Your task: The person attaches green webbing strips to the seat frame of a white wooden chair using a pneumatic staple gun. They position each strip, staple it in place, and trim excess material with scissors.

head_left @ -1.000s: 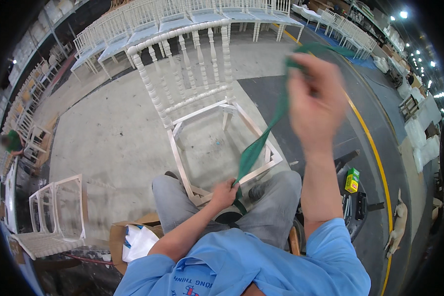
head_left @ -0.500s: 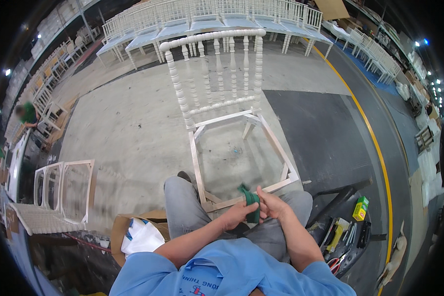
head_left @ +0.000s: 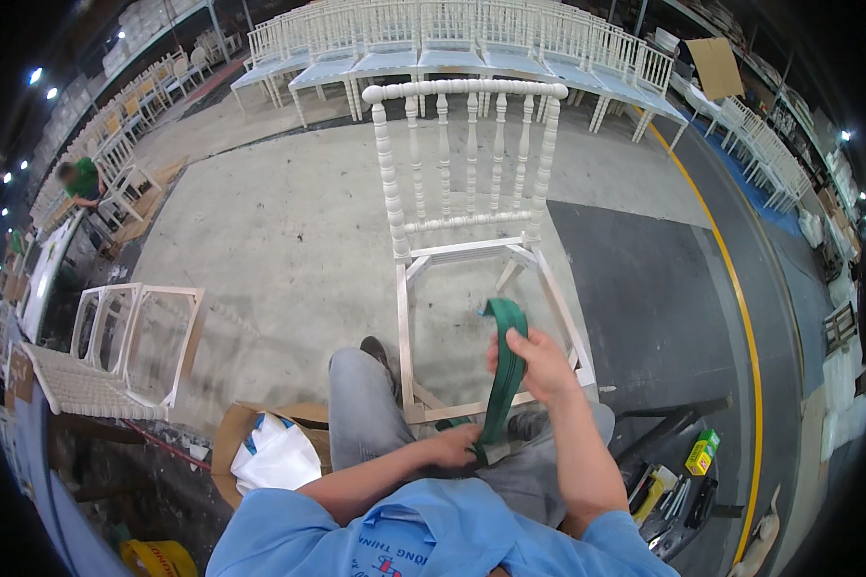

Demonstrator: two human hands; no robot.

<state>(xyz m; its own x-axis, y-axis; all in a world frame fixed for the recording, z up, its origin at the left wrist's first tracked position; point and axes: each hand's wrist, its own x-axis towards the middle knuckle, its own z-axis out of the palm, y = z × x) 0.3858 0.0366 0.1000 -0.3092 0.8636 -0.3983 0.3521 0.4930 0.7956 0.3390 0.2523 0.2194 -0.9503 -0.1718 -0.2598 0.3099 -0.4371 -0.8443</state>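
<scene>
Head view: my right hand (head_left: 539, 365) has lifted again since half a second ago, fingers closed on the green strap (head_left: 503, 370) above the chair seat frame (head_left: 409, 317)'s front rail; my left hand (head_left: 452, 447) pinches its lower end, probably anchoring it.

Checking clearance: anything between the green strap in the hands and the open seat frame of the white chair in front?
Nothing visible. The right hand lifts the green strap in a loop directly over the chair's open seat frame; the left hand pins its lower end near the front rail. The frame opening shows only floor through it.
</scene>
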